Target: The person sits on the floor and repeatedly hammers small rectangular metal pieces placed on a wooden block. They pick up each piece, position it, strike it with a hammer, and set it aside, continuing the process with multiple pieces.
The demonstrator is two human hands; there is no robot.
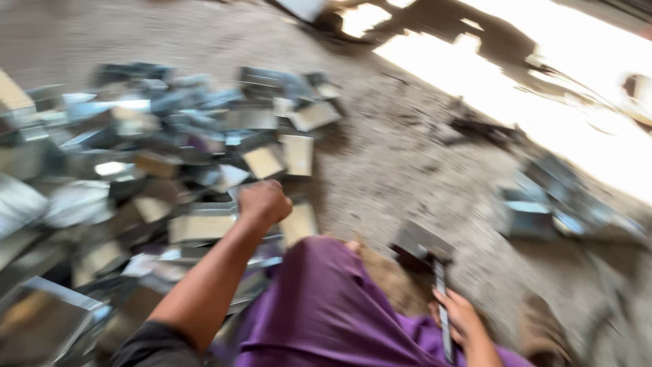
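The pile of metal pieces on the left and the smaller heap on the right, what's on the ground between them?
In the head view, mostly bare dirt floor separates the big pile from the smaller heap. Nearer the person, a metal piece sits there, above the right hand.

Blurred heap of shiny metal boxes [136, 163] on dirt floor; hammer [435, 272] upright, head on ground

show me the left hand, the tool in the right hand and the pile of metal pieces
left hand [263, 202], head view, back of the closed fist
hammer-like tool [441, 299], head view, on its handle above the right hand [460, 316]
pile of metal pieces [136, 156], head view, middle of the heap
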